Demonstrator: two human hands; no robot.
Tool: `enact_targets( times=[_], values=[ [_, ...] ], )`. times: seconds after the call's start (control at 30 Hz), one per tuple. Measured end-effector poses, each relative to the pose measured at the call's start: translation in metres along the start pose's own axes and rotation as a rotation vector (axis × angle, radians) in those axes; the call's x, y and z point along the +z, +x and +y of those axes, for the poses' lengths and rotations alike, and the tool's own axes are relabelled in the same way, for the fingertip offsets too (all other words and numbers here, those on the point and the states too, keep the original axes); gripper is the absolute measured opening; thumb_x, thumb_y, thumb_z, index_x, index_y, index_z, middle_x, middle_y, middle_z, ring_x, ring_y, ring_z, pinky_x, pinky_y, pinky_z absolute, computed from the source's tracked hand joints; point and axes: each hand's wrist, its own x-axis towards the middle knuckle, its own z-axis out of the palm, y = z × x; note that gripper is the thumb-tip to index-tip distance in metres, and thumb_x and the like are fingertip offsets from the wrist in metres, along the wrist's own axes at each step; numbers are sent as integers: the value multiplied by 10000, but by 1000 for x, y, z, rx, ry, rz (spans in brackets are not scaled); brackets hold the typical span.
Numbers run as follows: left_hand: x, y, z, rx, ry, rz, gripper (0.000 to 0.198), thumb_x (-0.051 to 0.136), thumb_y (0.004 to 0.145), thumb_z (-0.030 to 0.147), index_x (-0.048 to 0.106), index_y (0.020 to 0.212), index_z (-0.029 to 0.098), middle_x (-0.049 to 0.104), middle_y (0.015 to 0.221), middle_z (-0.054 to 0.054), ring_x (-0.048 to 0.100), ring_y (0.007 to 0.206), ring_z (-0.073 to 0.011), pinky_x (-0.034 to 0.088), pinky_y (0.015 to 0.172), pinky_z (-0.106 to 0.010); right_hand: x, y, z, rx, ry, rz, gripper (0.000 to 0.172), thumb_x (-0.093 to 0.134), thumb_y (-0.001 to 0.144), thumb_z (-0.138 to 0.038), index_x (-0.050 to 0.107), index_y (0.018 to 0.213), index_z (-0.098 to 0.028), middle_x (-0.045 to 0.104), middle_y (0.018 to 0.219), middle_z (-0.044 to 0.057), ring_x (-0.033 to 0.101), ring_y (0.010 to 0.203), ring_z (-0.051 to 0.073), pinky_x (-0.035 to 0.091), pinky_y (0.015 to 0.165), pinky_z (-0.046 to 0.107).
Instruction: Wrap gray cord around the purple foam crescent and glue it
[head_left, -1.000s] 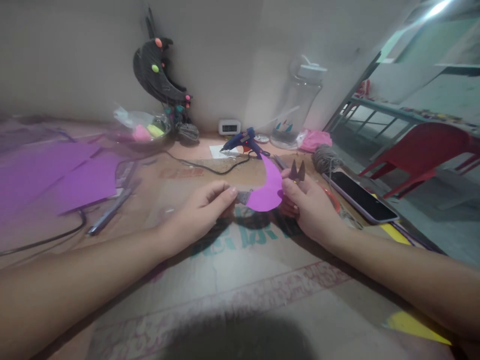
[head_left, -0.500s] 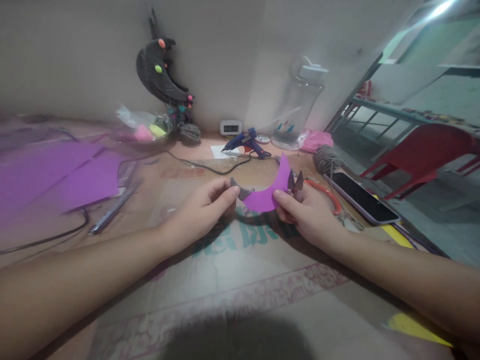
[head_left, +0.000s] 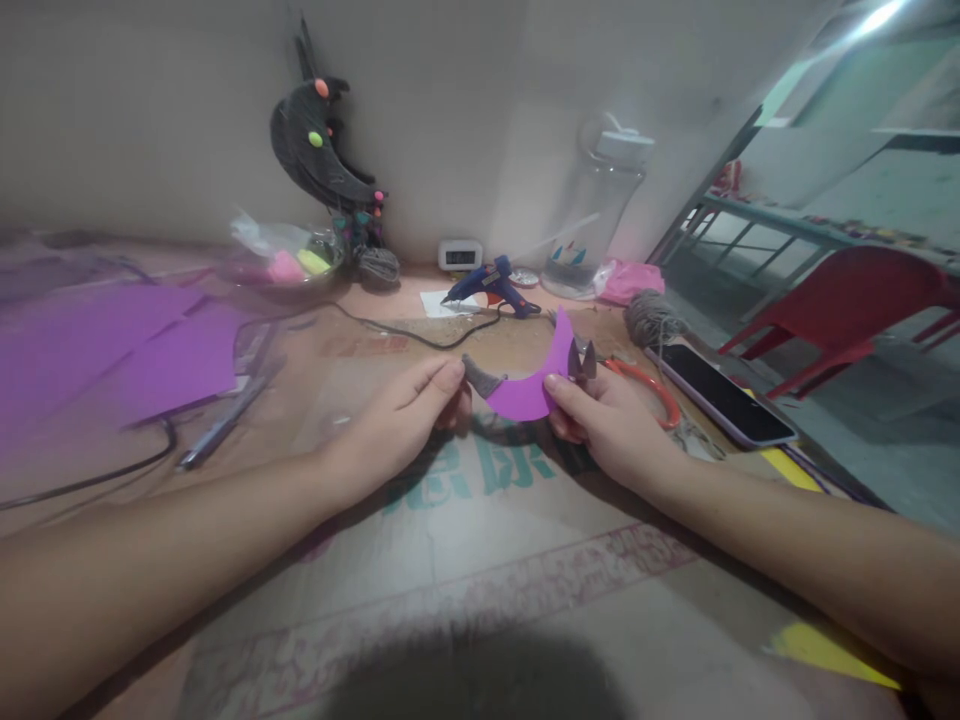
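A purple paper crescent (head_left: 525, 397) is held up above the cardboard, its left end wrapped in grey yarn (head_left: 481, 376). My left hand (head_left: 431, 395) is closed in a pinch at that wrapped tip; whether it grips the tip or the yarn strand is hidden. With the thumb on its front, my right hand (head_left: 600, 410) grips the crescent near the middle. Small snips with dark pointed blades (head_left: 583, 360) stick up from the same hand, blades apart. Just behind it shows an orange handle loop (head_left: 664, 395).
A blue glue gun (head_left: 491, 285) lies at the back near a small white clock (head_left: 460, 255). Purple paper sheets (head_left: 172, 350) and a pen (head_left: 225, 420) are left. On the right are a grey yarn ball (head_left: 654, 318), a phone (head_left: 727, 395) and a clear bottle (head_left: 600, 220).
My left thumb has slid back off the grey wrapping, so more of it shows. The crescent and the snips in my right hand have shifted slightly left.
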Motion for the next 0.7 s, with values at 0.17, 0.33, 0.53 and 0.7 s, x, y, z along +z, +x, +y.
enact_targets(
  times=[0.17,0.33,0.53,0.7],
  values=[
    [0,3,2,-53,-32,25,345,433,938,454,472,706,201,482,639,32,487,603,-122,380,581,-235,0,-5,-1,-175,-204,170,145,597,881,-323,537,943,-207,514,666,-39,442,550,97,381,521,231],
    [-1,3,1,-21,50,-17,343,442,932,453,493,715,193,489,655,31,499,635,-128,383,603,-237,-5,-16,-4,-595,-569,-18,93,572,842,-169,573,928,-206,572,730,-4,494,599,110,381,548,232],
    [-3,-1,3,32,89,-39,307,474,921,448,570,788,189,556,699,25,536,662,-125,408,617,-224,-10,-22,-7,-839,-873,-151,216,513,825,-87,559,1010,-187,581,697,6,485,603,129,339,572,250],
    [-3,-1,4,30,153,-14,363,406,947,447,548,733,191,513,675,20,499,648,-136,385,599,-238,-10,-20,-5,-885,-953,-155,191,474,854,-101,551,1001,-198,560,658,-8,478,574,135,325,564,254]
  ],
)
